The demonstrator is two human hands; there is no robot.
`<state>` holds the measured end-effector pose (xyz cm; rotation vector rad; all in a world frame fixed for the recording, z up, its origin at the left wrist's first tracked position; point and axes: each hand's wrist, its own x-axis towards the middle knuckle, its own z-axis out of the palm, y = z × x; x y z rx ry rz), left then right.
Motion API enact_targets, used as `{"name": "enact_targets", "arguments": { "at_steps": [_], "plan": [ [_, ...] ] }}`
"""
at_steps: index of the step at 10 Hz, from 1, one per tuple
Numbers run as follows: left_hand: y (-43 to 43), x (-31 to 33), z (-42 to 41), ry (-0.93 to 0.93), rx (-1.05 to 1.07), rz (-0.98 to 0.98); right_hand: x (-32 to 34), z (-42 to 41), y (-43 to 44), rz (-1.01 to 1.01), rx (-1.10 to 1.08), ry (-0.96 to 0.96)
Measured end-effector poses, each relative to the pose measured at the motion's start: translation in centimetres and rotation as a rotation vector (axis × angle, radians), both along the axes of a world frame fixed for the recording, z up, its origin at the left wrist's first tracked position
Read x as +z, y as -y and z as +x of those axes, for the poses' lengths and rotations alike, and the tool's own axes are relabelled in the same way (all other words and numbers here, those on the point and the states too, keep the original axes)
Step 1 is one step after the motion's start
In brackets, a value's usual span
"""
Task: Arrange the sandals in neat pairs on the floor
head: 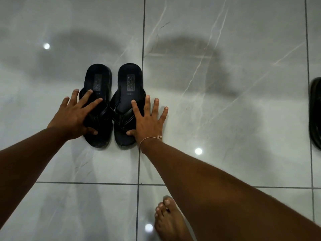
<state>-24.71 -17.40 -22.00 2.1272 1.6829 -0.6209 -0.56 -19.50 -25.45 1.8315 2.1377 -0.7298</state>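
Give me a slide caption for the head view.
Both hands, left hand and right hand, press two black sandals side by side.

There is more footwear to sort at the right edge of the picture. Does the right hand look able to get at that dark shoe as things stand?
Probably yes. Bare floor lies between the right hand and the dark shoe, with nothing in the way. The hand lies open on the right sandal, holding nothing, though it is a long sideways stretch.

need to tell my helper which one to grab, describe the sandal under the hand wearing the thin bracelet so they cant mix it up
Find the dark grout line running up the grey tiled floor; two black sandals sit side by side just left of it. Yours is the sandal nearest the line, under the right hand; its twin lies one place further left, under the left hand.
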Motion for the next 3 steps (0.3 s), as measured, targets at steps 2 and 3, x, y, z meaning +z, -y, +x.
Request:
{"name": "enact_targets", "arguments": {
  "at_steps": [2, 3],
  "plan": [
    [1.3, 2.5, 3.0, -0.007, 0.104, 0.016, 3.1, 1.9, 1.8, 0.102, 0.001, -0.109],
    [4.4, 5.0, 7.4, 0.08, 0.146, 0.038, 5.7, 5.5, 4.4, 0.068, 0.019, -0.105]
  ]
}}
